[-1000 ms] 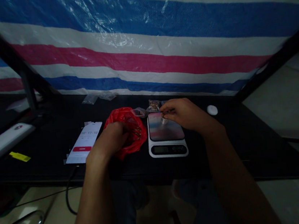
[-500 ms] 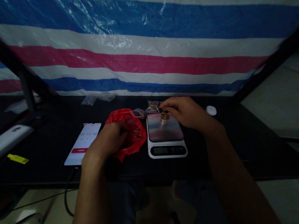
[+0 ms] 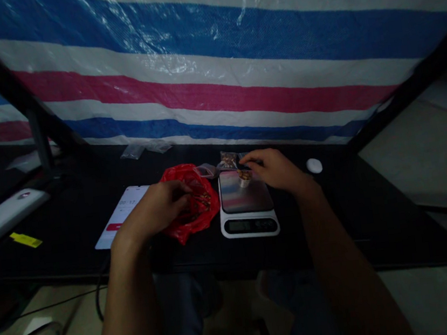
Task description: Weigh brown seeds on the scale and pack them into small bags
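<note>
My left hand [image 3: 166,201] is over the mouth of a red plastic bag [image 3: 178,230], its fingers bent and a little apart, with nothing visible between them. Small brown pieces [image 3: 203,201], like shells or nuts, lie inside the bag. A digital kitchen scale [image 3: 247,200] stands to the right of it. On the scale's metal plate is a small cup [image 3: 245,181], heaped with similar brown pieces. My right hand [image 3: 275,169] hovers at the cup's rim, fingertips drawn together in a pinch; what they hold, if anything, is too dark to make out.
Behind the scale lies a small clear bag with brown pieces [image 3: 227,160], beside a clear bag [image 3: 206,170]. More clear bags [image 3: 134,151] lie farther back. A phone [image 3: 117,216] is partly under my left wrist. A white round case [image 3: 314,165] is at right.
My left hand has lifted slightly in the bag and its fingers have parted, showing more of the pieces. The left forearm now covers more of the phone. My right hand stays by the cup.
</note>
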Demonstrator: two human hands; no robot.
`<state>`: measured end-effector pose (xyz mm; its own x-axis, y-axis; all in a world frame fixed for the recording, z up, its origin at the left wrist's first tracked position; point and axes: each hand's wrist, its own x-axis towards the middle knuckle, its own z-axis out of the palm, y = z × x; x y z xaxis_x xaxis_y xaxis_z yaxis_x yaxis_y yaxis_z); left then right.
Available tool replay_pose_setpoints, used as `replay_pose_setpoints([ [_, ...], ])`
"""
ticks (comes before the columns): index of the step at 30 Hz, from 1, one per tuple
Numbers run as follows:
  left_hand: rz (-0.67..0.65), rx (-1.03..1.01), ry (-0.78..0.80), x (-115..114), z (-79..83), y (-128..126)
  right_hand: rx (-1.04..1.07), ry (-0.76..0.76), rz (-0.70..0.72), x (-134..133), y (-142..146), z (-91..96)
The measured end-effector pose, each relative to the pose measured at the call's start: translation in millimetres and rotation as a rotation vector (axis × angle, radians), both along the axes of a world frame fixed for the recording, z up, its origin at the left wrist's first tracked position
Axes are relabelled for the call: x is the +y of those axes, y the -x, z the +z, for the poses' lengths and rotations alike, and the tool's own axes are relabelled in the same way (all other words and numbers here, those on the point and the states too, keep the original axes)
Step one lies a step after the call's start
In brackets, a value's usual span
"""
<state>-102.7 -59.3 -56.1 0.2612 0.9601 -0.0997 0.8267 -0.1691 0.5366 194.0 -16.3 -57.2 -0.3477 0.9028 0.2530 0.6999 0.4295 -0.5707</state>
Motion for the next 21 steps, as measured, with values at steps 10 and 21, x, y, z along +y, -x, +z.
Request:
replay_pose_setpoints([
  [10, 0.0, -0.099, 0.004, -2, 3.3, 1, 0.136, 0.17, 0.105, 33, -5, -40.1],
  [21, -0.012, -0.094, -0.007, -1, 0.7, -1, 0.146, 0.195, 0.147, 27, -2, -26.3],
])
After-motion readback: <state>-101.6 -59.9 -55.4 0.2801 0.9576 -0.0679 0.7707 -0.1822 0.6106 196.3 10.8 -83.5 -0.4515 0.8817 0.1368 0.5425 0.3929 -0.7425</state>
